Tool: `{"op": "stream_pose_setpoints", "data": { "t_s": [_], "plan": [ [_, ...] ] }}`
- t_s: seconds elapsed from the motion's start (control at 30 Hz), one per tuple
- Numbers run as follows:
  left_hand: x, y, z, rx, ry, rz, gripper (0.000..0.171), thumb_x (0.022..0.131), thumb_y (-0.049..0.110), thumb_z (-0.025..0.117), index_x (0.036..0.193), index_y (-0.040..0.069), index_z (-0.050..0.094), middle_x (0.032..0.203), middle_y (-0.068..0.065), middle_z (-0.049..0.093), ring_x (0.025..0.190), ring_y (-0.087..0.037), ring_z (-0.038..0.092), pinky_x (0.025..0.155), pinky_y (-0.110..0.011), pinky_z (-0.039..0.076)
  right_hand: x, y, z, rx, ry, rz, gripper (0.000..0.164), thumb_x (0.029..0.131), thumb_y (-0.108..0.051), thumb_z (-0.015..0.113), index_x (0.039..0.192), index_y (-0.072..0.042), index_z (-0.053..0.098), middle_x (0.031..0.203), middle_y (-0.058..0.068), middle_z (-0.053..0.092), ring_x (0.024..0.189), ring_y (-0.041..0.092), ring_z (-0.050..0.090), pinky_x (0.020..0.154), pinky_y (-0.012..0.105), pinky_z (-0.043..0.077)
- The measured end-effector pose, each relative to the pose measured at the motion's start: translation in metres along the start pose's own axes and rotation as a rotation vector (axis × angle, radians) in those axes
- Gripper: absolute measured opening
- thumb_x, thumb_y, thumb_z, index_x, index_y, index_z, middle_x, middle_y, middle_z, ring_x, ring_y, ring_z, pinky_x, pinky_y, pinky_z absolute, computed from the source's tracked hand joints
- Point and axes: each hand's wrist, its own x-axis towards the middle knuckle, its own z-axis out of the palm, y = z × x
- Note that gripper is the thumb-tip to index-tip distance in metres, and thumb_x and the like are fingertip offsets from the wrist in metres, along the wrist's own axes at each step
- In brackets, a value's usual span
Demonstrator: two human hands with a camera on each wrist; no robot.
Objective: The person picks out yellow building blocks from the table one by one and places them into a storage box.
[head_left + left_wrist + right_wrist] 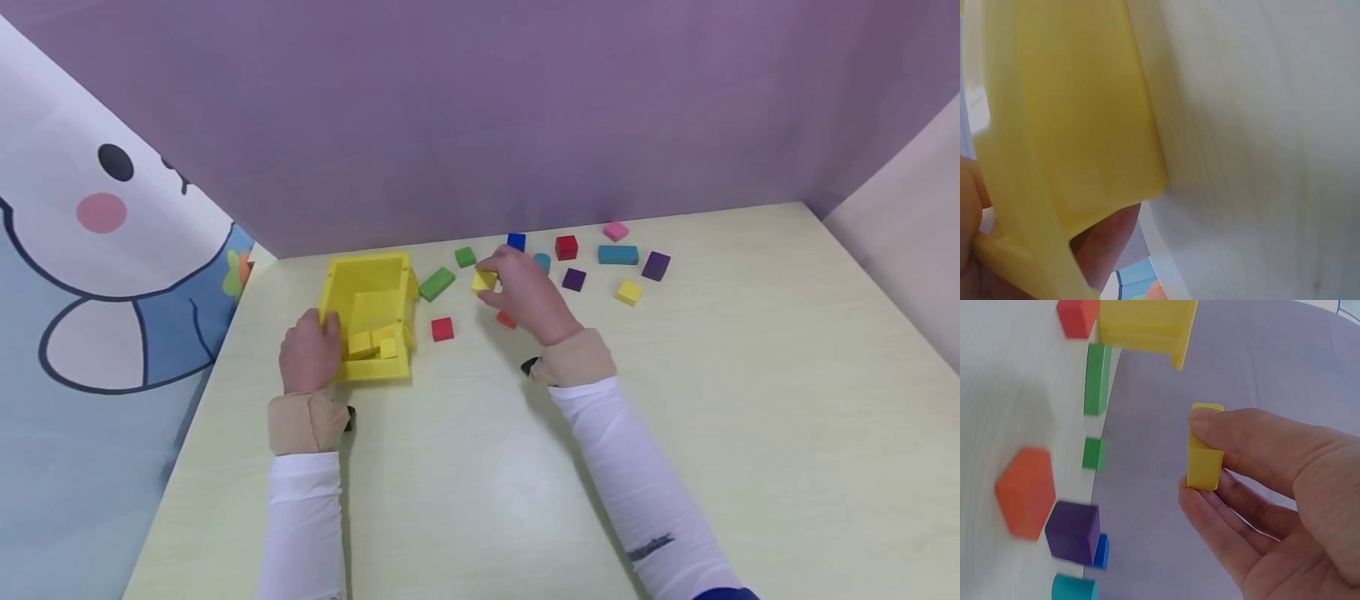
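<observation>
My left hand (310, 350) grips the left rim of a yellow plastic bin (369, 265), thumb over the edge. Several yellow blocks (361, 344) lie in the near end of the bin. In the left wrist view the bin wall (1085, 112) fills much of the frame, with fingers on both sides of its rim. My right hand (525, 292) pinches a yellow block (1204, 469) between thumb and fingertips, held above the table to the right of the bin. An orange block (507, 319) lies beneath that hand, partly hidden by it.
Green blocks (437, 284) and a red block (442, 329) lie right of the bin. Farther right are a red cube (567, 247), a teal block (618, 255), purple blocks (656, 266), a pink block (616, 231) and a yellow block (628, 292). A purple wall (480, 125) stands behind the table.
</observation>
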Motion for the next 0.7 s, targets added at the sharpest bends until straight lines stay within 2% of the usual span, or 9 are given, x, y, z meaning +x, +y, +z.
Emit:
{"op": "stream_pose_setpoints", "data": {
  "t_s": [0.27,0.5,0.7],
  "plan": [
    [-0.001,0.001,0.0,-0.006,-0.004,-0.005,0.043,0.098,0.037,0.026,0.102,0.001,0.048,0.083,-0.016,0.051,0.069,-0.029,0.048,0.062,-0.039,0.038,0.005,-0.017,0.01,0.019,0.007,-0.027,0.04,0.078,-0.026,0.07,0.115,-0.012,0.063,0.097,-0.001,0.051,0.088,0.014,0.051,0.077,0.019,0.043],
    [-0.004,0.003,0.0,-0.016,-0.012,-0.022,0.043,0.098,0.037,0.026,0.105,0.0,0.047,0.084,-0.016,0.051,0.071,-0.029,0.049,0.063,-0.039,0.039,0.008,-0.032,0.016,0.016,-0.015,-0.037,0.043,0.078,-0.027,0.07,0.117,-0.012,0.062,0.1,-0.002,0.053,0.092,0.012,0.05,0.08,0.019,0.043],
    [-0.006,0.003,0.002,-0.018,0.005,-0.019,0.042,0.098,0.038,0.026,0.102,0.002,0.047,0.082,-0.015,0.051,0.069,-0.029,0.048,0.061,-0.038,0.038,0.009,-0.046,0.023,0.004,-0.046,-0.118,0.043,0.079,-0.027,0.069,0.117,-0.011,0.061,0.105,0.001,0.056,0.094,0.014,0.052,0.081,0.019,0.042]
  ]
}}
